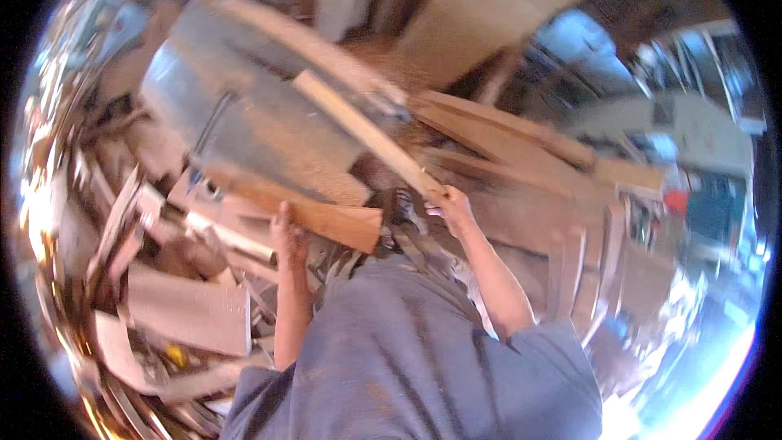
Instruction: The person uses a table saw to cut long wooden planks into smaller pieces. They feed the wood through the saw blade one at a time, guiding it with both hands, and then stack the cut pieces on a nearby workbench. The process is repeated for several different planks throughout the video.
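Observation:
My right hand (453,210) is closed round the near end of a long, narrow, pale wooden strip (366,134). The strip slants away to the far left, over a grey metal machine table (285,126) dusted with sawdust. Along that table's near edge lies a wider orange-brown board (338,224), its cut end facing right. My left hand (290,238) grips this board from the near side, thumb up against its face; the other fingers are partly hidden and blurred.
A long wooden rail (301,37) runs across the far part of the metal table. Boards (505,134) lie stacked to the right. Offcuts (191,305) crowd the left side in a loose heap. A large panel (497,16) leans at the back.

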`<state>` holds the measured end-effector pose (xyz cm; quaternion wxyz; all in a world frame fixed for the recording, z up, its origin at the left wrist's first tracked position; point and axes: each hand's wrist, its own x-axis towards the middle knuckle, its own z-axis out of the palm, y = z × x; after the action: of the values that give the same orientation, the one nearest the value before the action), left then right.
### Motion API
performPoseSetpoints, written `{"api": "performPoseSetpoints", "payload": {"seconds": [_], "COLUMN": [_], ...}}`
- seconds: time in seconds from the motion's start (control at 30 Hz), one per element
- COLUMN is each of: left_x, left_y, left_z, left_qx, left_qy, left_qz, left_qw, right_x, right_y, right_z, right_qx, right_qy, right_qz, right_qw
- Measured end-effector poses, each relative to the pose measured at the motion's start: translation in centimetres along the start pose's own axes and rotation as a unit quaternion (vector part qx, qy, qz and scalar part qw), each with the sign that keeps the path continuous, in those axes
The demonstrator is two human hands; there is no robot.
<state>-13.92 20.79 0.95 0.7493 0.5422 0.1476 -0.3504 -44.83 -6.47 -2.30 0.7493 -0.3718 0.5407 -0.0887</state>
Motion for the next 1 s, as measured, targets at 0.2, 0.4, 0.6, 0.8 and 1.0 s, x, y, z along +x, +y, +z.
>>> {"api": "performPoseSetpoints", "payload": {"seconds": [0.2, 0.4, 0.6, 0.8, 1.0], "left_x": [0.2, 0.5, -1.0, -1.0, -4.0], "left_y": [0.8, 1.7, 1.1, 0.2, 1.2], "left_z": [-2.3, -0.8, 2.6, 2.6, 3.9], "left_qx": [0.032, 0.011, -0.023, -0.026, -0.082], "left_qy": [-0.045, -0.065, -0.066, -0.042, 0.009], "left_qz": [-0.011, -0.049, -0.071, -0.064, -0.047], "left_qw": [0.998, 0.997, 0.995, 0.997, 0.995], "right_x": [-2.8, -0.8, 0.9, 4.0, 3.9], "right_y": [1.9, 0.6, -1.7, -2.5, -3.3], "right_z": [-1.1, 2.2, 3.3, 5.5, 7.1], "right_qx": [-0.02, -0.101, -0.274, -0.31, -0.386], "right_qy": [-0.06, -0.108, -0.161, -0.21, -0.237], "right_qz": [-0.006, -0.033, -0.024, -0.099, -0.064], "right_qw": [0.998, 0.988, 0.948, 0.922, 0.89]}}
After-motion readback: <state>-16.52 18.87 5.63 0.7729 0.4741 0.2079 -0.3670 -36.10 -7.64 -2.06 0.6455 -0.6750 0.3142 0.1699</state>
